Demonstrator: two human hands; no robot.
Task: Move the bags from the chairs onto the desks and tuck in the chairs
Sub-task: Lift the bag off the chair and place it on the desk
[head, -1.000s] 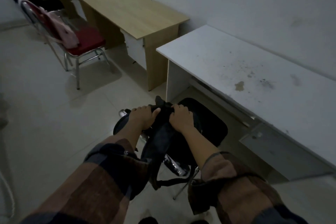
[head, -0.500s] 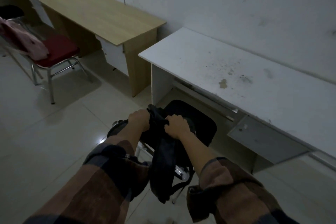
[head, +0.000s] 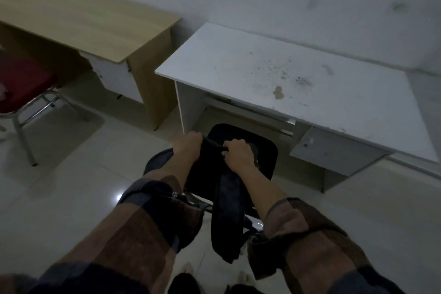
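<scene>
A black chair (head: pixel 262 150) stands in front of the white desk (head: pixel 262 67), its seat pointing into the desk's knee opening. A black bag (head: pixel 226 212) hangs over the chair's backrest, straps dangling toward the floor. My left hand (head: pixel 188 147) and my right hand (head: pixel 237 154) are both closed on the top of the bag where it lies on the backrest, a strap stretched between them. The backrest itself is mostly hidden by the bag and my arms. The white desktop is stained and holds nothing.
A wooden desk (head: pixel 83 26) stands left of the white one, against the wall. A red-seated chair (head: pixel 21 83) with chrome legs is at the left edge. A grey drawer unit (head: pixel 334 150) hangs under the white desk's right side. Pale tiled floor (head: pixel 71 186) lies around the chair.
The view has swung right, so the white desk is now straight ahead and the red chair has slid to the left edge. Both hands keep their grip on the bag.
</scene>
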